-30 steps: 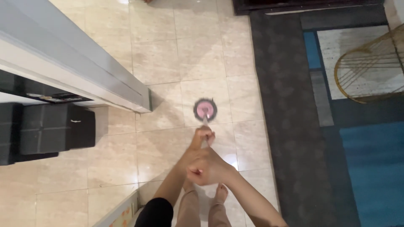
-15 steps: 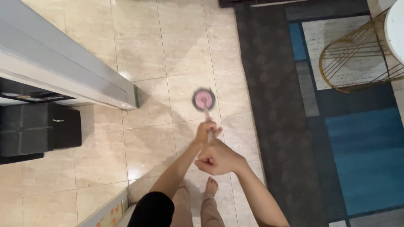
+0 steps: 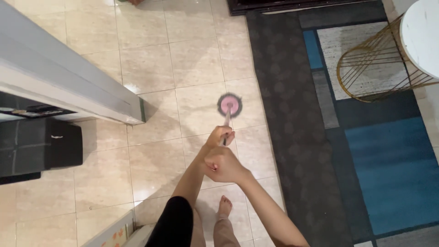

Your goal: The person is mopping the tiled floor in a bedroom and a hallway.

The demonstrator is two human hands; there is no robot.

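Note:
I hold a mop with both hands over a beige tiled floor (image 3: 192, 64). Its round pink head (image 3: 229, 105), ringed with dark fringe, rests on a tile ahead of me. The thin handle (image 3: 226, 120) runs from the head back to my hands. My left hand (image 3: 218, 136) grips the handle lower down, its arm in a black sleeve. My right hand (image 3: 225, 164) is closed as a fist around the upper end of the handle, just behind the left hand.
A grey wall end (image 3: 91, 91) juts in from the left, with a black box (image 3: 39, 146) beside it. A dark rug (image 3: 292, 119) with blue patches lies to the right. A gold wire table (image 3: 370, 68) with a white top stands on it. My bare foot (image 3: 224, 206) is below.
The mop head has slid a little away from me and to the right. Both hands have followed it forward along the floor, and the view has shifted rightward.

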